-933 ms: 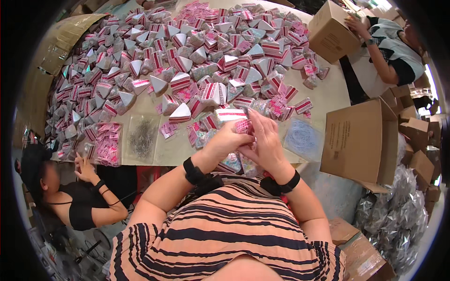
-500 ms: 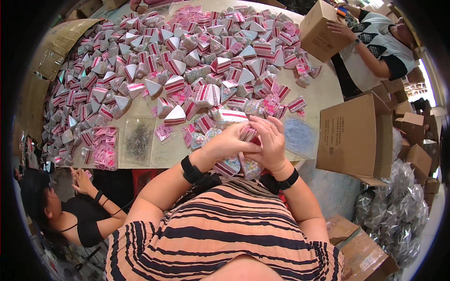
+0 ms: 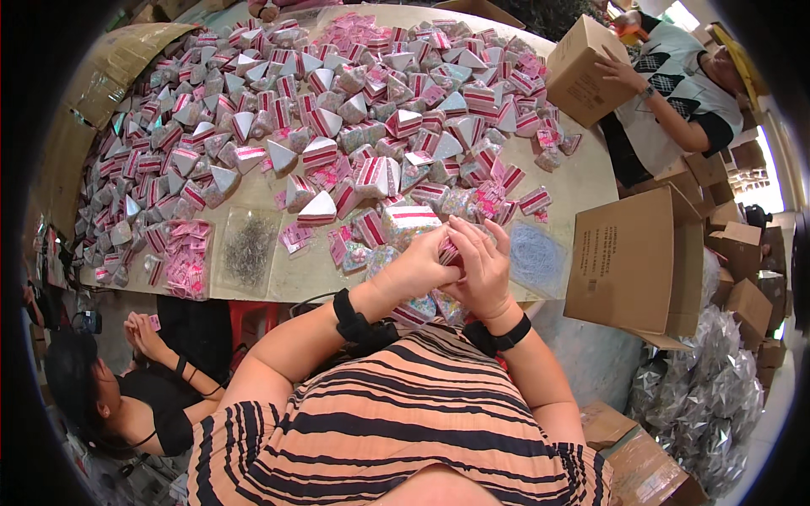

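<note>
Mostly hidden between the person's two hands, in front of the body and close to the near edge of the table, is a small pink piece; the part that shows is deep pink with paler bands, and its full shape cannot be made out. The left hand has its thumb and fingers brought together on the piece, pinching it from the left. The right hand curves around the other side, fingers bent and slightly spread, their tips by the top of the piece; whether they grip it or only rest against it, I cannot tell. Just beyond the hands sits a cake-slice wedge with a white side crossed by a pink stripe. Below the hands, partly covered by them, are speckled pastel wedges close to the person's body. A big pile of similar wedges, white, grey and pink-striped, spreads over the far and left parts of the table. Toward the near edge lie a tray of pink cards, a clear tray of dark thin strands and, to the right of the hands, pale blue strands beside an open cardboard box.
</note>
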Demonstrator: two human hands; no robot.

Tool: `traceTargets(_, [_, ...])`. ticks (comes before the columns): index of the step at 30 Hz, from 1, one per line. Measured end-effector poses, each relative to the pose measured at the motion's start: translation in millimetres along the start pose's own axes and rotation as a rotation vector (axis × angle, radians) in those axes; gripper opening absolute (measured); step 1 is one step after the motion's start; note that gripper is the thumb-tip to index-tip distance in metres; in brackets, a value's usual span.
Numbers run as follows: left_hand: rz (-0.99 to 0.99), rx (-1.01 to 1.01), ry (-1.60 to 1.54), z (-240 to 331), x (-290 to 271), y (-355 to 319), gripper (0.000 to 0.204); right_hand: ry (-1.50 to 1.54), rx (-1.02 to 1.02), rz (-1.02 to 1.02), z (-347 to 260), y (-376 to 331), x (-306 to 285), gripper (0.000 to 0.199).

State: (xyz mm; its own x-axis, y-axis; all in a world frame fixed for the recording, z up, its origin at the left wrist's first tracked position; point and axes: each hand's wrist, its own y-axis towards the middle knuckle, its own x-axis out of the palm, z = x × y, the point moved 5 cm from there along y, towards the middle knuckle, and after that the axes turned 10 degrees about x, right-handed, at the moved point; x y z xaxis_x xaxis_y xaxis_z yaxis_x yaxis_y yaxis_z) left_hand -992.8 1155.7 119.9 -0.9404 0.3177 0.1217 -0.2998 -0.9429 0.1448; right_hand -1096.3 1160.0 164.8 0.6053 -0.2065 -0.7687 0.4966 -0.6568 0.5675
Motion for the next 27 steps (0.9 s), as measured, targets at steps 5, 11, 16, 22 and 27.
traceTargets(5, [0.044,0.119,0.161,14.1,2.7,2.0,0.047,0.029,-0.007,0.055,2.6,-4.1,-3.2,0.057])
traceTargets(11, [-0.089,-0.1,0.034,18.9,9.7,1.7,0.044,0.025,-0.001,0.092,9.5,-11.0,-6.3,0.057])
traceTargets(16, [-0.067,-0.017,0.054,-20.7,2.8,0.2,0.026,0.105,0.088,0.03,9.6,-8.7,3.4,0.055])
traceTargets(22, [0.18,-0.359,-0.235,-31.3,-19.6,-9.6,0.015,0.09,0.375,-0.03,68.9,-41.2,-9.9,0.042])
traceTargets(27, [0.385,-0.333,-0.222,-22.9,-51.6,-15.8,0.017,0.11,0.969,-0.115,185.4,-134.7,-3.4,0.01])
